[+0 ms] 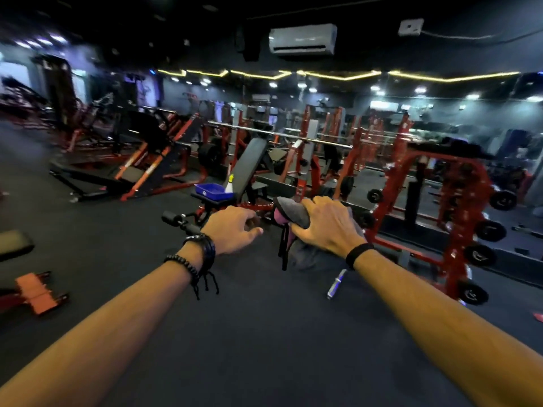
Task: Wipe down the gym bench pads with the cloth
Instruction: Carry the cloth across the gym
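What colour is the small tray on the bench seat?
Blue; the tray shows best in the head view.

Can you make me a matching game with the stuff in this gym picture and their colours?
Things:
1. cloth
2. tray
3. air conditioner
4. weight rack

Colours:
A. white
B. red
C. grey
D. blue

Pairs: 1-C, 2-D, 3-A, 4-B. The right hand holds the cloth, and the tray sits on the bench.
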{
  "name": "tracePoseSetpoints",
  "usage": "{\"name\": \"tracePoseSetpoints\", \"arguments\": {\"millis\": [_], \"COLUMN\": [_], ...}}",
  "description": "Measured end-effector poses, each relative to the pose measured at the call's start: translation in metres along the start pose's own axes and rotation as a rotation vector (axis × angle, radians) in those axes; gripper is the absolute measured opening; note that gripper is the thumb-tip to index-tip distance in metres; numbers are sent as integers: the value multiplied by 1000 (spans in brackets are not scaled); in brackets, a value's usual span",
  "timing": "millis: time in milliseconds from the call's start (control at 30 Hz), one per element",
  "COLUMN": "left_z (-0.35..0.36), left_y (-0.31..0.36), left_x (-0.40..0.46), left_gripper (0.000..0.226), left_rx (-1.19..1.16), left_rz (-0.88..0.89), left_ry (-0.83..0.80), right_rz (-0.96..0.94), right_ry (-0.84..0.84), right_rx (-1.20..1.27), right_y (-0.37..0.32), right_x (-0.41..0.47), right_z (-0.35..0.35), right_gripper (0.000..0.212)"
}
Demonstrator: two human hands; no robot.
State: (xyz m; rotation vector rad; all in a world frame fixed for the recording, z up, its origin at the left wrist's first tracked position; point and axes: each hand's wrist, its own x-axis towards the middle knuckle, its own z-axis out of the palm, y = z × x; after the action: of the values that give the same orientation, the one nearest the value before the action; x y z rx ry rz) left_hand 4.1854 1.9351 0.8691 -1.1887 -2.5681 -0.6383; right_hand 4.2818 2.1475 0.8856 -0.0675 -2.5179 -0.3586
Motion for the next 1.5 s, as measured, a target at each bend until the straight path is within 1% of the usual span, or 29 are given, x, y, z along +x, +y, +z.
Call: {"name": "tracePoseSetpoints", "arguments": {"millis": [133, 233, 300, 467, 600, 700, 733, 800, 900, 1033, 1133, 1233, 1267, 1367, 1433, 1500], "left_z": [-7, 6, 20, 51, 56, 43, 40, 42, 59, 94, 118, 121, 116, 100, 97, 105], "left_y": [-56, -110, -154, -257, -341, -396, -412, -437, -478, -545, -599, -648, -664, -711, -749, -792], "left_x": [70, 103, 130, 203, 278, 341, 363, 403, 457, 525, 581, 651, 676, 739, 767, 784], "left_gripper": [33, 33, 32, 30, 40, 37, 37, 39, 43, 40, 40, 37, 38, 57, 50, 45], "left_rx": [12, 42, 55, 66, 42, 77, 83, 96, 106, 98, 120, 142, 150, 178, 172, 183], "left_rz": [-135, -221, -278, -338, -389, -398, -395, -383, -378, -386, -371, -358, -352, -326, -338, -375], "left_ry": [93, 62, 56, 91, 99, 133, 153, 140, 106, 86, 48, 49, 56, 124, 151, 120], "right_rz": [-87, -183, -230, -299, -350, -360, -365, -374, -350, -353, -340, -334, -328, -318, -327, -340], "right_ry": [39, -2, -1, -24, -9, 54, 60, 57, 56, 71, 49, 62, 83, 152, 146, 108], "right_rx": [61, 87, 114, 138, 157, 159, 165, 182, 190, 189, 187, 173, 170, 177, 200, 217], "right_y": [16, 2, -8, -21, -25, -32, -35, -38, -36, -36, -36, -28, -25, -24, -32, -46], "right_x": [113, 168, 205, 303, 416, 491, 512, 547, 597, 668, 725, 800, 830, 916, 963, 998], "right_z": [51, 109, 158, 262, 325, 360, 373, 404, 455, 530, 587, 634, 645, 675, 700, 731], "right_gripper": [46, 46, 45, 45, 49, 51, 51, 51, 48, 48, 49, 51, 51, 52, 52, 51]}}
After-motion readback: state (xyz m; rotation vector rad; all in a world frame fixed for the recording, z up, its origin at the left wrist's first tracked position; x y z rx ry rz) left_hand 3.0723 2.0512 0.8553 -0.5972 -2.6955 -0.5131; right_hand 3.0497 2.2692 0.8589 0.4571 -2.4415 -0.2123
